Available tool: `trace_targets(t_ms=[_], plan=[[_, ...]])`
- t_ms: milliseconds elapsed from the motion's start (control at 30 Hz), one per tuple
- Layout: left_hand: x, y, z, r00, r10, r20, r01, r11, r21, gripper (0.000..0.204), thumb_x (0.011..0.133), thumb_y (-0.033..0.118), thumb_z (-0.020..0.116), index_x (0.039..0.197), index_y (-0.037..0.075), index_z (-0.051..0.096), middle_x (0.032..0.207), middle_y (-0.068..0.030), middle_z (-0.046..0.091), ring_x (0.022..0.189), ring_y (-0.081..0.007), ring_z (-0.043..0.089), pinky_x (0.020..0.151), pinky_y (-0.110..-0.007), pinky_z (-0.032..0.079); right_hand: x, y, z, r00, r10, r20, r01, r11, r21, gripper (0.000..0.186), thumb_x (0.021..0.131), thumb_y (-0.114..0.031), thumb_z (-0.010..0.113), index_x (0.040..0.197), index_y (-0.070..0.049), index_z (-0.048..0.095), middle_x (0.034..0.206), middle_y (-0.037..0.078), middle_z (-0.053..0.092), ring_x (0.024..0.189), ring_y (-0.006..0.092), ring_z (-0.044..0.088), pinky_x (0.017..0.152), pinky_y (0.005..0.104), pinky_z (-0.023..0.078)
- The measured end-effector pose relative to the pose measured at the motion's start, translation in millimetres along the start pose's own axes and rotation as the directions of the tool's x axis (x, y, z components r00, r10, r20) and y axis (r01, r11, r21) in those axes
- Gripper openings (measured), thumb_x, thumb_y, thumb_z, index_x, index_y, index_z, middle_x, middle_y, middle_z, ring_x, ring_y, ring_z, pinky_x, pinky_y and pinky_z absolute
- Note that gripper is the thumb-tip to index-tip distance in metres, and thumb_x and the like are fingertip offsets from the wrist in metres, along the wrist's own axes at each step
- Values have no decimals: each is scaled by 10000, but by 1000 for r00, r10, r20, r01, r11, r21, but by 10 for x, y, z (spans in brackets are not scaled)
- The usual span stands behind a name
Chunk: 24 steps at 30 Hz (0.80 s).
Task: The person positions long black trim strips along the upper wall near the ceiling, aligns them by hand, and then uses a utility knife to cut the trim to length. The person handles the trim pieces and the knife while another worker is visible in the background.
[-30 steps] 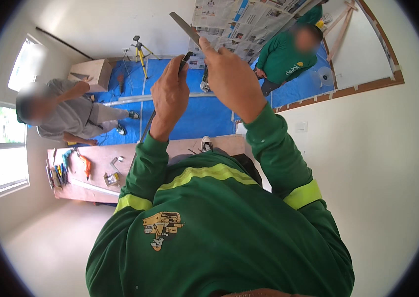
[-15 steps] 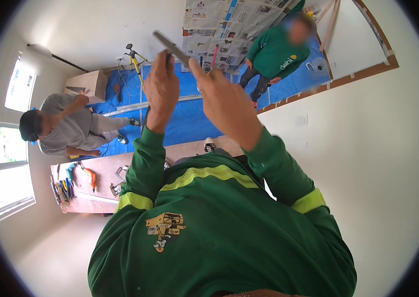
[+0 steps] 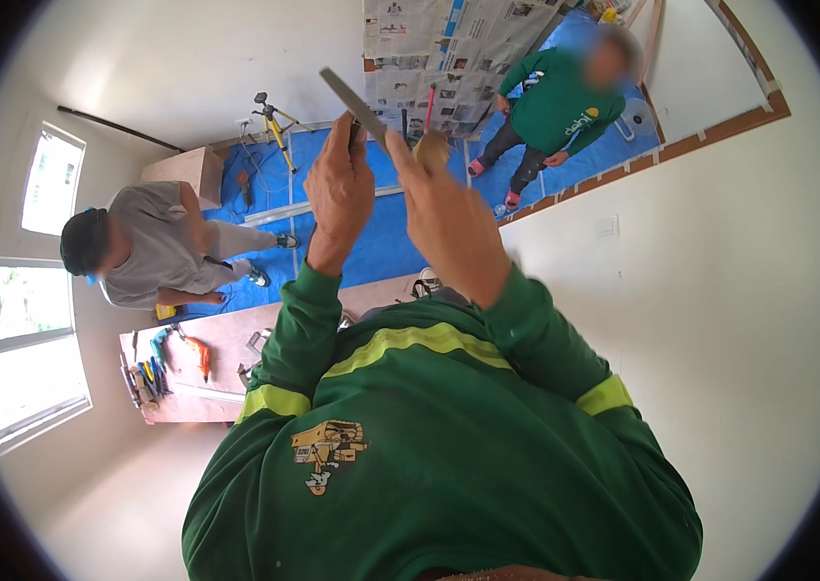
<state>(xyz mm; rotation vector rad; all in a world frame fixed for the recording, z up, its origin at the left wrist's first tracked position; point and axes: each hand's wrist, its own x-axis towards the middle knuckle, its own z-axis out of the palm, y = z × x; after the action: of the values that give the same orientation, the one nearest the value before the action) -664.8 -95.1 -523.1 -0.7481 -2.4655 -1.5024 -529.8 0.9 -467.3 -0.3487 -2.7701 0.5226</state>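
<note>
Both my hands are raised in front of my chest, close together. My right hand is closed on a flat grey metal file, its index finger stretched along the blade. The file points up and to the left, crossing just above the fingertips of my left hand. A tan, rounded piece shows at the far side of my right hand; whether it is the file's handle I cannot tell. My left hand pinches a thin dark strip, mostly hidden by the fingers.
A wooden bench below holds an orange drill, a teal drill and several hand tools. One person stands left, another far right. Blue sheeting covers the floor; a yellow tripod stands behind.
The whole view has shifted slightly, so the scene sits further right. The file and both hands stay close together in nearly the same pose; the tan piece shows more plainly.
</note>
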Motion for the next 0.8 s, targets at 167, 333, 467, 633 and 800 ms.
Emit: trace_targets(t_ms=[167,333,467,633,800], plan=[[-33,29,-99,999,48,9,-48,999,-14,300,1092,175,583,1382,126,645,1089,-186,770,886,-413,747,711,-489,558,494,72,24,991,43,-126,-44,999,-9,526,1060,-132,601,1574,-123,493,1006,222,681,831,430,699,678,519,574],[-60,-7,-204,999,37,2,-37,999,-35,313,1101,197,578,1399,128,644,1034,-181,770,862,-390,747,705,-463,554,-212,-224,-189,1000,17,-9,-17,999,29,602,972,-73,624,1560,-79,499,965,185,655,754,401,714,668,474,597],[-103,-61,-316,999,-31,30,33,997,-73,327,1109,210,567,1414,123,647,947,-153,754,810,-322,734,693,-437,546,-140,-327,-14,998,55,13,-56,997,58,533,1035,-95,592,1559,-81,494,1073,251,681,857,459,701,719,549,575],[-106,-106,-495,996,32,79,-22,992,-123,333,1118,210,546,1419,109,645,838,-118,687,715,-257,655,671,-406,516,354,-258,87,992,2,-127,6,998,65,556,1013,-92,600,1560,-84,502,1058,240,678,803,422,707,681,525,576],[-131,-163,-612,994,-39,100,54,986,-158,316,1118,215,551,1391,89,647,805,-119,655,689,-239,622,657,-394,495,-369,-482,-185,998,51,23,-53,993,108,559,1017,-95,604,1567,-118,510,1004,194,666,781,411,699,668,512,569]])
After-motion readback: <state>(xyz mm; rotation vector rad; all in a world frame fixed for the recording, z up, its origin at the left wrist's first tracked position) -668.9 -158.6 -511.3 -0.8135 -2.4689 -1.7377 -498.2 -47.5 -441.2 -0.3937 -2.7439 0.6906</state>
